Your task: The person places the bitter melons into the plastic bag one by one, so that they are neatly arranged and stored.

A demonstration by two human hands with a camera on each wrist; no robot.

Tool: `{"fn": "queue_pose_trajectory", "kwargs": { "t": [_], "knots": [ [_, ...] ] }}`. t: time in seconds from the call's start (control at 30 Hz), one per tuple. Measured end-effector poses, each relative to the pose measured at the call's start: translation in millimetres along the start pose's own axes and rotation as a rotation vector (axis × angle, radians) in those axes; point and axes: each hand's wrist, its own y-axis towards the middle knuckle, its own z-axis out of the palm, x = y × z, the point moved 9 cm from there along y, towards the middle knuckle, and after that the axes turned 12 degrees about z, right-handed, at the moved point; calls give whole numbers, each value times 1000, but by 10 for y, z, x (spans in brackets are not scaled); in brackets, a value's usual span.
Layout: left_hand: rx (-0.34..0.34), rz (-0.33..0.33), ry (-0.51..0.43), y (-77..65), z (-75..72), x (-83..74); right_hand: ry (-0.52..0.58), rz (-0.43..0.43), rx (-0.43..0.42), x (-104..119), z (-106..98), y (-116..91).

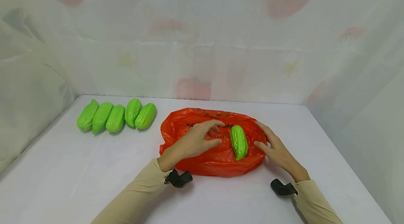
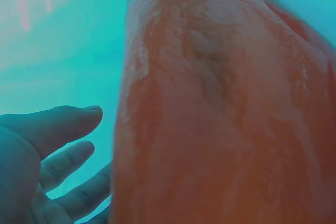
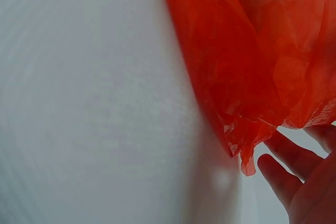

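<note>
A red plastic bag [image 1: 202, 166] with dark print lies with its mouth spread wide in the head view. One glossy green bitter melon [image 1: 238, 142] with a ridged skin lies on the bag's red film, toward the right end. Over the bag's middle, just left of this melon, my left hand [image 1: 197, 139] hovers with loosely bent fingers and nothing between them. My right hand [image 1: 277, 152] is at the bag's right end, thumb and fingers spread apart at the rim. In the right wrist view, part of those fingers [image 3: 281, 182] is hidden behind the red film.
Several more green bitter melons [image 1: 115, 118] lie in a row at the back left of the white table [image 1: 94, 168]. A pale curtain [image 1: 221, 66] with faded prints hangs behind the table. Dark wrist-worn devices [image 1: 179, 178] sit below each hand.
</note>
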Motion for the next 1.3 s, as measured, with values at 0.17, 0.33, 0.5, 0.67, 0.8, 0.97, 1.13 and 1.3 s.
{"fn": "queue_pose_trajectory", "kwargs": {
  "t": [0.17,0.33,0.5,0.67,0.8,0.97,1.13,1.3],
  "knots": [
    [-29,13,5,-21,-70,2,0,-1,-1,-8,2,4],
    [-55,28,11,-34,-175,3,1,-1,1,-8,2,7],
    [-88,32,26,-68,-315,1,5,-14,0,3,-1,7],
    [-129,24,36,-106,-467,14,5,-20,2,5,2,10],
    [-153,25,55,-125,-568,16,4,-18,2,0,1,11],
    [-181,31,67,-153,-673,47,3,-19,2,-8,5,18],
    [-206,4,63,-182,-784,112,6,-19,2,-9,4,21],
    [-237,-14,82,-205,-917,180,7,-18,3,-18,5,24]
  ]
}}
